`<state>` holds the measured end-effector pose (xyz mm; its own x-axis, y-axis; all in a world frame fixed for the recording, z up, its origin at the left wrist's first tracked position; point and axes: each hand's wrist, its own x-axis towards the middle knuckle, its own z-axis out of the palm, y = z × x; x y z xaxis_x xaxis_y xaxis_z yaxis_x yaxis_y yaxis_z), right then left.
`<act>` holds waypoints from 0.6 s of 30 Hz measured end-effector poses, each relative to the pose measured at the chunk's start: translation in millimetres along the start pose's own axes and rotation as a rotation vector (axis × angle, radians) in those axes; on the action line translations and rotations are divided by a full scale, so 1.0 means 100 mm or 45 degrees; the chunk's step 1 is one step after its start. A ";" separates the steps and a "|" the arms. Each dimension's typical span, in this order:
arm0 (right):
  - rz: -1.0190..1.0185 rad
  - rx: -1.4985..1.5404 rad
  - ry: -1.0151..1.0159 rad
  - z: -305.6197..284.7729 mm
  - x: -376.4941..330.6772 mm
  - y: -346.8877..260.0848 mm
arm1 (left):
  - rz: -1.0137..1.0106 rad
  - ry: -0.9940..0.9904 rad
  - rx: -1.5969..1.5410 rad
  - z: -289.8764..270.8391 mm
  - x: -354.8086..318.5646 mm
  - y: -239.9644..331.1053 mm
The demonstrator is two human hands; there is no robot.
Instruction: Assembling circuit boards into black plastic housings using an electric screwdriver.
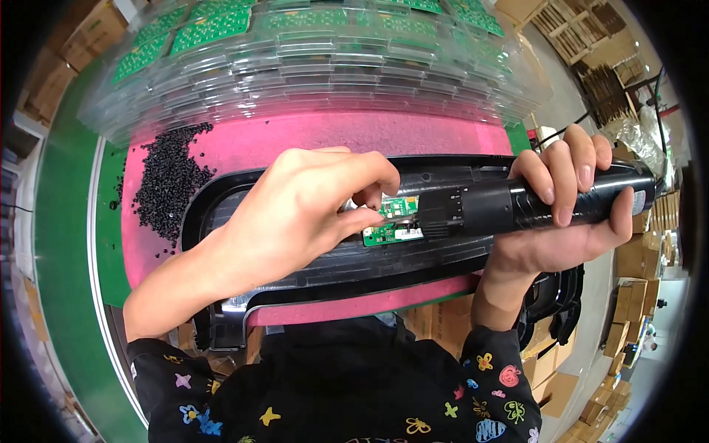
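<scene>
My right hand (565,207) wraps around a black electric screwdriver (480,210), which lies level with its nose toward the left. Its thin metal bit (399,220) reaches over a small green circuit board (380,238). Thumb and forefinger of my left hand (310,199) are pinched together by the bit's tip; whatever they hold is too small to make out. Beneath both hands is a long black plastic housing (317,272) with a raised rim, the board inside it. My left hand and the screwdriver's nose cover part of the board.
On the pink mat (310,133), a heap of small black screws (170,177) lies left of the housing. Stacked clear plastic trays (310,81) with green circuit boards stand at the back. More black plastic parts (554,303) sit at lower right, near cardboard boxes (639,255).
</scene>
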<state>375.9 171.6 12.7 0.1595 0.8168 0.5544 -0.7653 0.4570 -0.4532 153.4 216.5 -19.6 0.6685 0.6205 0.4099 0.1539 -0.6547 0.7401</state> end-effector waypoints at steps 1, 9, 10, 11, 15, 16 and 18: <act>0.007 0.050 0.021 0.02 -0.01 0.01 | -0.004 0.001 0.006 0.00 -0.01 0.00; -0.067 -0.040 0.025 0.02 -0.03 0.01 | 0.035 -0.042 -0.034 0.01 -0.01 0.00; -0.065 -0.048 0.039 0.03 -0.03 0.02 | 0.036 -0.043 -0.036 0.01 0.00 0.01; -0.063 -0.055 0.054 0.04 -0.04 0.03 | 0.029 -0.029 -0.057 0.01 -0.01 0.01; -0.067 -0.086 0.041 0.07 -0.06 0.08 | 0.020 -0.037 0.003 0.01 -0.02 0.01; -0.076 -0.109 0.095 0.08 -0.07 0.09 | 0.020 -0.037 0.002 0.01 -0.02 0.01; -0.084 -0.125 0.185 0.10 -0.09 0.15 | 0.140 -0.095 0.224 0.01 -0.01 0.02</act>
<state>356.7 167.8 7.8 0.3009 0.8230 0.4819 -0.6867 0.5375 -0.4894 153.7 214.1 -19.7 0.7391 0.5118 0.4379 0.1970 -0.7859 0.5861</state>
